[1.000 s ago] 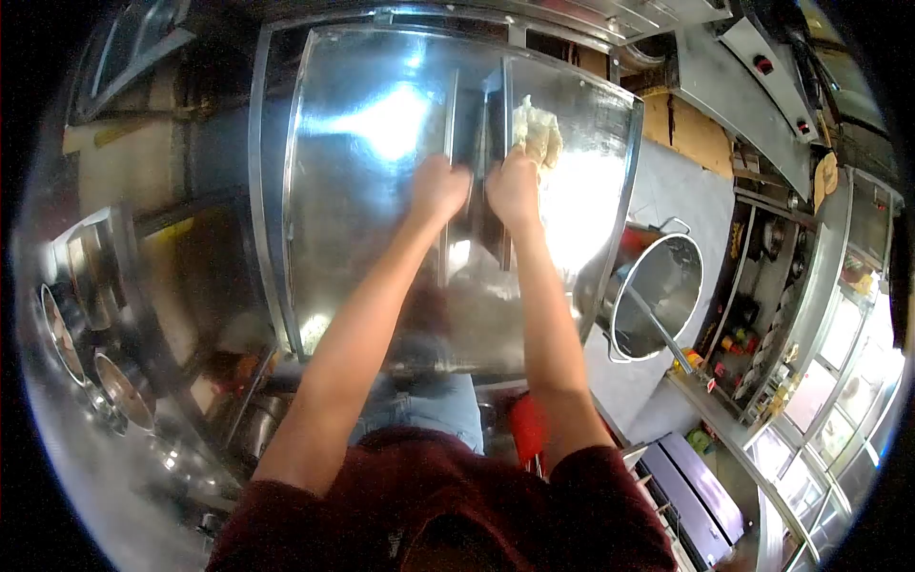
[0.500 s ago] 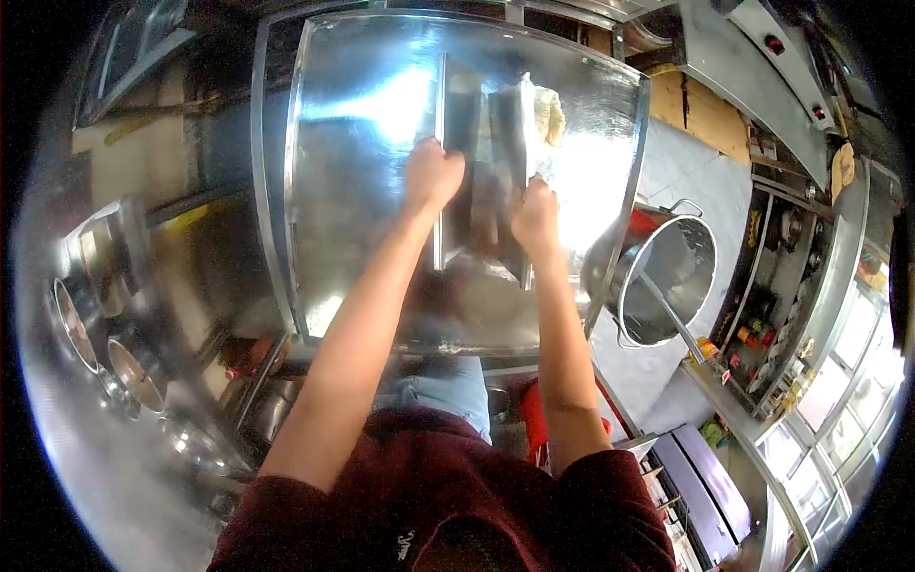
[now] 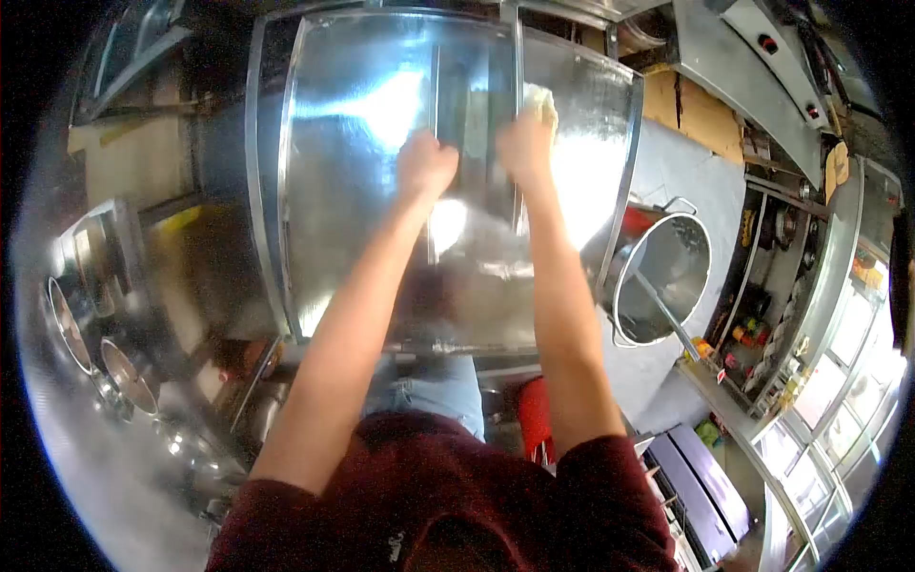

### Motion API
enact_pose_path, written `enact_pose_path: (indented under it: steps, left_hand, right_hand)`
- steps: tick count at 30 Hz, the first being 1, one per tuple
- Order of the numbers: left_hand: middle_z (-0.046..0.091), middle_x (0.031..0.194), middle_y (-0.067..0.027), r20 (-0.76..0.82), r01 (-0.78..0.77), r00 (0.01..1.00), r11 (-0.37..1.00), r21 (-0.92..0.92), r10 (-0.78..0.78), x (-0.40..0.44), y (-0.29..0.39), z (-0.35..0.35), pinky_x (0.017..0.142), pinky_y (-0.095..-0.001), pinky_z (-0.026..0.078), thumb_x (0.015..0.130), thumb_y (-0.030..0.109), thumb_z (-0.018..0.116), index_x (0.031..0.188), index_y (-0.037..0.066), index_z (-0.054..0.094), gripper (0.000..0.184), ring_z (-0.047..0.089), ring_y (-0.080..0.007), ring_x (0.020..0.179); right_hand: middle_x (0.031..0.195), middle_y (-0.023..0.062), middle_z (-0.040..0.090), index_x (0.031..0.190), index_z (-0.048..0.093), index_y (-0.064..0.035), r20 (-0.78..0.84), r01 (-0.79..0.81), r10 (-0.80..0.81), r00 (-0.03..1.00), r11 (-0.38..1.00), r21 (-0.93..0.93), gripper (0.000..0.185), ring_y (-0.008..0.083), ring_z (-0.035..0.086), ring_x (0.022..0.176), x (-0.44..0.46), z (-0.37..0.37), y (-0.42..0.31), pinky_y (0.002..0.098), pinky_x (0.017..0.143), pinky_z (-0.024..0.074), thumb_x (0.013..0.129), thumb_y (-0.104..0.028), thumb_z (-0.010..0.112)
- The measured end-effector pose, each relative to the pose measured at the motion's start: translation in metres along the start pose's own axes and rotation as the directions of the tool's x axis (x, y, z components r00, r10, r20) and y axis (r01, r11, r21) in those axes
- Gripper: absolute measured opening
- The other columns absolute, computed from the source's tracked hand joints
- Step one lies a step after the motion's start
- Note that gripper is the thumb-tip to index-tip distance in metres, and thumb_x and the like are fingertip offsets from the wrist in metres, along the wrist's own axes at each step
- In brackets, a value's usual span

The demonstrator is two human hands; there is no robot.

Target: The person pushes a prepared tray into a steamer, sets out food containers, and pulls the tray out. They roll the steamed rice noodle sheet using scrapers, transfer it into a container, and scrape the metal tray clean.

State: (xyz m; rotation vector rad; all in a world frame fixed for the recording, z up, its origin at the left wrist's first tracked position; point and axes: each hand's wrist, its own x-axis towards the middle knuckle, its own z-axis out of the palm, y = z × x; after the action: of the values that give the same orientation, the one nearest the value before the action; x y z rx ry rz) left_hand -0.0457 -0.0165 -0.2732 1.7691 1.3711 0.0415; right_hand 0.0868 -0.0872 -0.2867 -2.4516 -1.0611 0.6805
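A shiny rectangular metal tray [image 3: 474,119] with straight raised long edges is over the steel table [image 3: 353,191]. My left hand [image 3: 426,166] is closed on its left edge, fingers curled around it. My right hand [image 3: 526,151], smeared by motion, is closed at the opposite edge. A pale yellowish crumpled item [image 3: 542,103], perhaps a cloth, shows just beyond my right hand; its kind is unclear. Glare hides part of the tray's surface and its near end.
A large metal pot [image 3: 662,276] with a long-handled utensil [image 3: 658,300] stands right of the table. Several round metal pots [image 3: 129,377] sit at the lower left. Shelving with small items [image 3: 762,315] lines the right side, and a red object [image 3: 536,415] is near my legs.
My right hand has moved away from me and slightly left, with the tray's right edge shifting the same way. My left hand has moved slightly left and stays closed on its edge.
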Motion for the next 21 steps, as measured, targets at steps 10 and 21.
enact_pose_path:
  steps: [10, 21]
  left_hand:
    - [0.055, 0.083, -0.0238, 0.015, 0.021, 1.0, 1.0, -0.016, -0.021, -0.006, 0.001, -0.007, 0.071, -0.0416, 0.043, 0.065, 0.013, 0.05, 0.077, -0.005, 0.055, 0.022, 0.054, -0.0373, 0.081]
    - [0.057, 0.068, -0.0218, 0.096, -0.004, 0.995, 0.987, -0.16, 0.019, -0.011, 0.0, -0.066, 0.062, -0.0372, 0.044, 0.07, 0.019, 0.051, 0.074, -0.007, 0.057, 0.027, 0.059, -0.0283, 0.07]
  right_hand:
    - [0.076, 0.0249, 0.057, 0.094, 0.047, 0.0052, -0.296, 0.098, -0.094, 0.951, 0.995, 0.0, 0.027, 0.0417, 0.055, 0.072, -0.005, -0.002, -0.005, 0.0433, 0.065, 0.0452, 0.069, -0.006, 0.049]
    - [0.075, 0.0262, 0.056, 0.084, 0.047, 0.005, -0.304, -0.02, 0.056, 0.951, 0.993, 0.12, 0.018, 0.0419, 0.055, 0.07, -0.06, -0.042, -0.062, 0.0442, 0.064, 0.0446, 0.073, -0.009, 0.049]
